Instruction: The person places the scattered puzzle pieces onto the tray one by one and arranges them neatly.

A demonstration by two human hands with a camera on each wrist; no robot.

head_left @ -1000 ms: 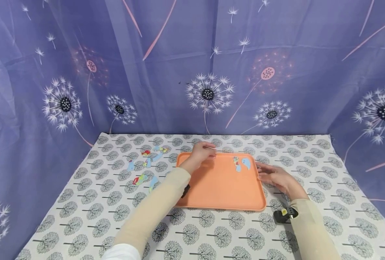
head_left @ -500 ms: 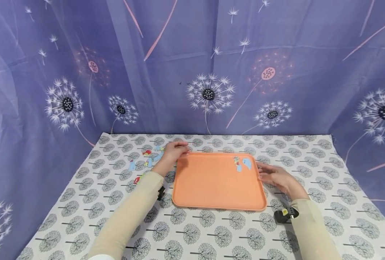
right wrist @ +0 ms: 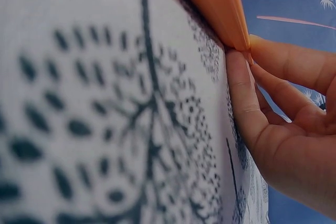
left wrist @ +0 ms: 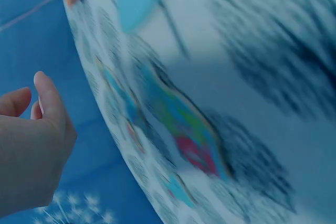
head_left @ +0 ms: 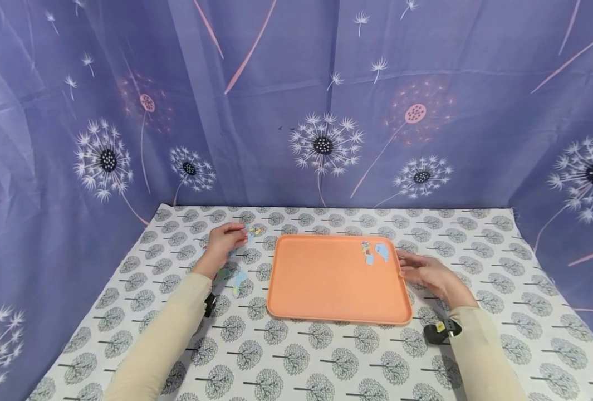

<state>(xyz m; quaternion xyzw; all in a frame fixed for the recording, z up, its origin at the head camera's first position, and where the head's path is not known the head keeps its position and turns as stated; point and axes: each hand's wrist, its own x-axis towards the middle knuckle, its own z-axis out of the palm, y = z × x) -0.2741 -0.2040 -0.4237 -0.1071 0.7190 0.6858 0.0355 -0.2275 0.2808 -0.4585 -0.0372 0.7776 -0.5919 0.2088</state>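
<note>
My right hand (head_left: 429,275) pinches the right rim of a shallow orange tray (head_left: 333,284). In the right wrist view, its thumb and fingertips meet at the tray's edge (right wrist: 226,9). A light-blue puzzle piece (head_left: 381,252) and a small joined-looking cluster (head_left: 368,253) lie in the tray's far right corner. Out to the left, my left hand (head_left: 221,245) hovers over loose puzzle pieces, fingers loosely bent and holding nothing. It hides some of them in the head view. A blue, green and red piece (left wrist: 184,124) lies beneath it in the left wrist view.
A blue piece (head_left: 239,281) lies between the left forearm and the tray. Other pieces (head_left: 254,230) are behind the left hand. The table wears a white cloth (head_left: 296,356) printed with trees. A purple dandelion curtain (head_left: 256,150) hangs behind and along both sides.
My left hand has moved left from above the tray, past its left edge, to over the loose pieces. My right hand stays at the tray's right rim.
</note>
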